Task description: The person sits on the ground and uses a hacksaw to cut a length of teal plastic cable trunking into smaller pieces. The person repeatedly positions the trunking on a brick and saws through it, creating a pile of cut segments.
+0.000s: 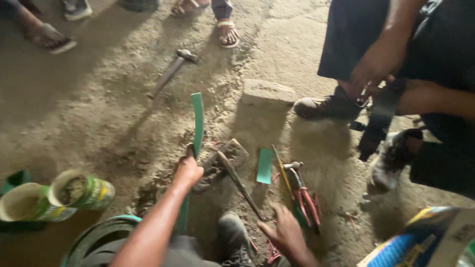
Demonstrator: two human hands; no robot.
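Two hands work low over a dirt floor point(99, 113). The left hand point(189, 170) has its fingers wrapped around a long green strap point(198, 118), which runs up and away across the ground and back down beside the person's knee. The right hand point(283, 232) rests near a slim dark-handled tool point(240, 183) that lies slanted on a small block point(220, 163); whether its fingers grip the handle end I cannot tell (the frame is blurred there).

The strap looks springy, so my guess is it could whip loose if the left grip slackens, and loose grit could let the block shift.

Just beside the right hand lie red-handled pliers point(304, 195) and a short green offcut point(265, 166). A hammer point(173, 71) lies well apart, farther up the floor. Two open tins point(59, 195) sit at the left near a coil of green strap point(96, 237). Another person's hands point(376, 69) and boots point(329, 106) crowd the right side, near the pliers.
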